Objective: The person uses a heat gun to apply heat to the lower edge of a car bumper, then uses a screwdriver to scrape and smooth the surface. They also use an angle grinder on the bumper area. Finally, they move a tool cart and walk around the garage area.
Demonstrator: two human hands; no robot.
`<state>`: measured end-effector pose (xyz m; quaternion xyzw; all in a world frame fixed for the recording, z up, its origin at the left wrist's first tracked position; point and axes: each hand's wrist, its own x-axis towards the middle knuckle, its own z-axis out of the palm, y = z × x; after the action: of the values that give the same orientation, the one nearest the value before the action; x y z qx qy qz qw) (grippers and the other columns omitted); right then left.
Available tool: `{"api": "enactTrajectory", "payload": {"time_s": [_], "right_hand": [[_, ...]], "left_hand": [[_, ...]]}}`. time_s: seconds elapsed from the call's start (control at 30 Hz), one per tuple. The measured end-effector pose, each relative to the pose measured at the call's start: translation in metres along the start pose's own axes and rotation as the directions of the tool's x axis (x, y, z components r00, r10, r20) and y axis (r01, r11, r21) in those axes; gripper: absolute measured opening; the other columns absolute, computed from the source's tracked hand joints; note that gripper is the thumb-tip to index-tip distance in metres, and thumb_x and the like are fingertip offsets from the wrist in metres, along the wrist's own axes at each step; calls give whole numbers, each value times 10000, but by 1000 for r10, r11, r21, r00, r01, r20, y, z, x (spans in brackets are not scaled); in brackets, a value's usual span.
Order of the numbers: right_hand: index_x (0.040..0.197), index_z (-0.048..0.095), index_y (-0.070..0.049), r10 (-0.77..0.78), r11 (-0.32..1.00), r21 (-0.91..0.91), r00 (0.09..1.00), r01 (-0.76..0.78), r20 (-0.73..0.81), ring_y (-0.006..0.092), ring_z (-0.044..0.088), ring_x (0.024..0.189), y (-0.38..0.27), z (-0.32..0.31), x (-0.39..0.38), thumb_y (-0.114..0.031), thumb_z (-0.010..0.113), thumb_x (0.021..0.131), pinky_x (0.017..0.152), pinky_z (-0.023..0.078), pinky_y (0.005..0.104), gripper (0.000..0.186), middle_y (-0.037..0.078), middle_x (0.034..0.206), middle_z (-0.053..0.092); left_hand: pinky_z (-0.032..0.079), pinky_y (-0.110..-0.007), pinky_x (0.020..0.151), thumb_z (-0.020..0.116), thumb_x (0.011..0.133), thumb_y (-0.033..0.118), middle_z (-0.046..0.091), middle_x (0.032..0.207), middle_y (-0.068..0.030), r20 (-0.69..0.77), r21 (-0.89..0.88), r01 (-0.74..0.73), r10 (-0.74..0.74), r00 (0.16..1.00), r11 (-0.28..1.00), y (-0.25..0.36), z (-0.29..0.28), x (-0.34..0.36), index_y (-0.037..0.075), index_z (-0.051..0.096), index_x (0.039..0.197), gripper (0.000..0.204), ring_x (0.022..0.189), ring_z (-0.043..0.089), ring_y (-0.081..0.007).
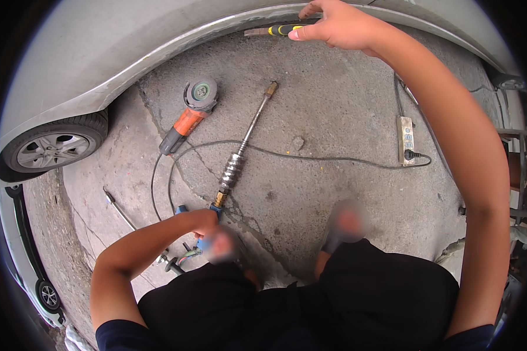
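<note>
At the top, beside the car's lower body edge, my right hand point(345, 26) grips pliers point(281, 30) by their yellow and black handles. The jaws point left, and the thumb lies along the near handle. Low and left of centre, my left hand point(205, 221) is closed at the blue handle end of a slide hammer point(232, 169). Most of its fingers are hidden. The hammer's steel rod, ribbed weight and brass-coloured tip slant up and right from this hand. An orange and grey angle grinder point(190, 120) lies left of the rod.
A pale car body point(82, 70) with a wheel point(58, 146) borders the far side. A black cable point(334, 159) crosses the concrete to a power strip point(406, 140) at right. A metal rod point(120, 207) lies at left. My two blurred feet are below centre.
</note>
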<state>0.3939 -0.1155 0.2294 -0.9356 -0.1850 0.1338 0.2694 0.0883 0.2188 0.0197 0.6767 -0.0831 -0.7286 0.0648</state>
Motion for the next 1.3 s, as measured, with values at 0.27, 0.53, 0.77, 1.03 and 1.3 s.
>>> {"api": "enactTrajectory", "payload": {"time_s": [0.27,0.53,0.77,1.03,1.3], "right_hand": [[1199,586,98,-80,994,87,980,65,184,308,619,1091,-31,-17,-6,-386,779,766,956,479,382,678,248,1167,641],[1218,583,99,-106,989,-96,993,111,54,324,596,1149,-21,-5,7,-374,779,763,1005,456,367,686,256,1211,623],[1165,617,95,89,989,-123,994,-80,70,305,653,1026,-21,-23,-12,-369,780,756,914,503,369,640,242,1112,668],[1088,666,59,-25,956,-293,992,-11,-120,262,693,865,-9,-14,-25,-401,707,831,784,551,382,529,172,952,721],[1235,567,69,60,995,-82,997,-64,-48,238,631,880,4,-10,-28,-399,784,783,775,496,362,686,193,975,659]], "left_hand": [[555,-332,552,617,766,193,676,617,-103,-64,-17,32,-33,997,999,-18,36,13,7,687,630,241,558,688,-224],[578,-344,585,606,771,129,690,640,-114,-153,-72,83,-93,984,994,-13,40,12,4,704,656,196,581,703,-223],[581,-327,583,579,815,151,689,642,-113,-121,-115,65,-79,989,991,-14,36,9,-6,700,669,246,568,695,-218],[569,-332,570,433,953,325,669,604,-76,-115,-117,43,-56,992,992,0,29,-6,8,651,611,515,506,647,-205],[568,-328,563,462,940,324,668,603,-78,-150,-151,63,-86,985,987,2,31,-8,13,653,598,501,512,652,-205]]}}
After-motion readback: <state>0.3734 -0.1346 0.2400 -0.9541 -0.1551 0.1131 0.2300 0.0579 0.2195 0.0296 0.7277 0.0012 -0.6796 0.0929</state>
